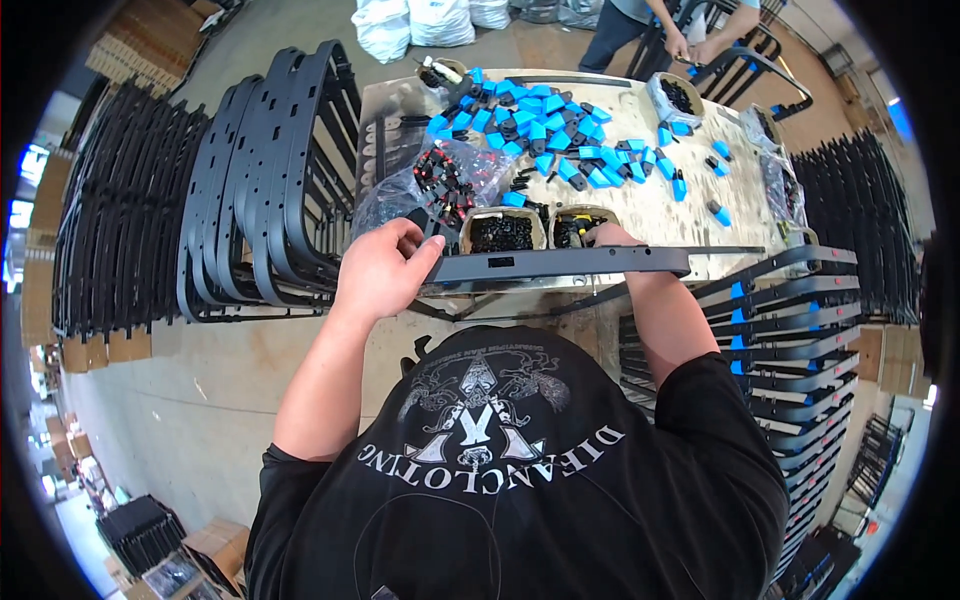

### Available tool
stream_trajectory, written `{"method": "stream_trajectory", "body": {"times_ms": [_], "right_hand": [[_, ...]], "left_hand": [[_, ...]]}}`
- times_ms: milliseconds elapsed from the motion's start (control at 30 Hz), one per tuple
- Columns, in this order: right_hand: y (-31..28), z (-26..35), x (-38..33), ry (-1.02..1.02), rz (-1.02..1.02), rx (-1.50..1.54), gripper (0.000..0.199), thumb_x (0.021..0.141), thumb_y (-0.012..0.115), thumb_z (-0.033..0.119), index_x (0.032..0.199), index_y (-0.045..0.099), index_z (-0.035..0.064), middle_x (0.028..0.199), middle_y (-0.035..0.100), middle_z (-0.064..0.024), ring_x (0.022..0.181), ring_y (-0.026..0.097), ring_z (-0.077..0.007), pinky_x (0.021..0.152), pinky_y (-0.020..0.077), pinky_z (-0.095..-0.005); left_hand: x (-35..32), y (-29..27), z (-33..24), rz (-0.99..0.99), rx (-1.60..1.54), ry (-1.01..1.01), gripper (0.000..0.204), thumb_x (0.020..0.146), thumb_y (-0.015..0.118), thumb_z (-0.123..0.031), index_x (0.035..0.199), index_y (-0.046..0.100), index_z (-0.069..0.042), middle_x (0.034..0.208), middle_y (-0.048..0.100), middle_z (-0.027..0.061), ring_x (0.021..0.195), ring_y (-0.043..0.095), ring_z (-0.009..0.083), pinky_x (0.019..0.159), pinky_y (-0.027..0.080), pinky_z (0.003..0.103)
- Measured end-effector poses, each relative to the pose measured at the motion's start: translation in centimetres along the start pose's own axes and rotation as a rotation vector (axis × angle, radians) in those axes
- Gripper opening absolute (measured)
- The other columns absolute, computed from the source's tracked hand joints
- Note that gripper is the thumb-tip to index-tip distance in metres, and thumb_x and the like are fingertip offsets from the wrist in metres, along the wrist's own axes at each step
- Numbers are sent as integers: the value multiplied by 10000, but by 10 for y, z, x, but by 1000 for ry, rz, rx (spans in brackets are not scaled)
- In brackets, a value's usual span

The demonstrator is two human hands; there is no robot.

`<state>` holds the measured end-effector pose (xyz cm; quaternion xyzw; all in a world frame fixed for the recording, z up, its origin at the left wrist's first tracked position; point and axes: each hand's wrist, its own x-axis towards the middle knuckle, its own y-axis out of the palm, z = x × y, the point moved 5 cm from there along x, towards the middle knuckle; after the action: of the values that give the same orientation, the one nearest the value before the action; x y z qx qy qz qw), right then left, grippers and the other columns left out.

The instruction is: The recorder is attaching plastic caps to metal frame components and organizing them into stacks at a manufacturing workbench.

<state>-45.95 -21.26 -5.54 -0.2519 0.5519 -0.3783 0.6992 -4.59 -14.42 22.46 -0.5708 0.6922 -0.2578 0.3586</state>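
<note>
Nearest: worker's black T-shirt, white print on it, seen from above. Beyond it, a pale, worn counter, a heap of blue-and-black plastic caps spread over its middle. At its left, a clear plastic bag lying open under small red-and-black parts. Near edge: two bins side by side, the left bin full of black bits. Dark curved metal frames stand in rows to the left; more are stacked at right. Far side: a co-worker's hands at another frame; white sacks on the floor.

A dark grey metal bar lies crosswise before the worker, along the counter's near edge. Left hand mostly closed about its left end, fingers bent, thumb extended. Right hand past the bar, at the right bin, beside a yellow-and-black item; fingers partly hidden, so I cannot tell its opening or hold.
</note>
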Motion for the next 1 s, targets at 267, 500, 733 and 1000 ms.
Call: {"method": "stream_trajectory", "body": {"times_ms": [267, 500, 733, 1000], "right_hand": [[-1, 24, 7, -70, -78, -31, 167, 803, 682, 179, 934, 746, 95, 920, 719, -159, 912, 709, -337, 778, 558, -427], [-5, 31, 9, -101, -177, -96, 168, 802, 683, 185, 930, 746, 96, 926, 719, -158, 913, 708, -338, 783, 560, -429], [-9, 27, 1, -166, -272, -192, 168, 800, 685, 191, 925, 746, 97, 931, 719, -157, 915, 706, -339, 788, 562, -430], [-2, 21, -32, -212, -397, -147, 158, 800, 684, 179, 922, 735, 94, 953, 717, -158, 923, 700, -345, 806, 571, -430]], "left_hand": [[-5, 0, -2, -75, -14, -24, 430, 877, 717, -431, 1001, 694, -20, 766, 699, 102, 722, 688, 252, 676, 526, 363], [-8, 0, -3, -120, -27, -50, 418, 875, 721, -418, 1003, 699, -21, 775, 700, 96, 717, 675, 242, 680, 521, 356], [-11, -2, -2, -139, -32, -36, 385, 872, 714, -397, 991, 701, -31, 821, 722, 111, 776, 700, 272, 713, 535, 373], [-16, -3, 2, -205, -64, -26, 365, 866, 717, -375, 984, 700, -30, 821, 723, 117, 770, 700, 276, 713, 537, 378]]}}
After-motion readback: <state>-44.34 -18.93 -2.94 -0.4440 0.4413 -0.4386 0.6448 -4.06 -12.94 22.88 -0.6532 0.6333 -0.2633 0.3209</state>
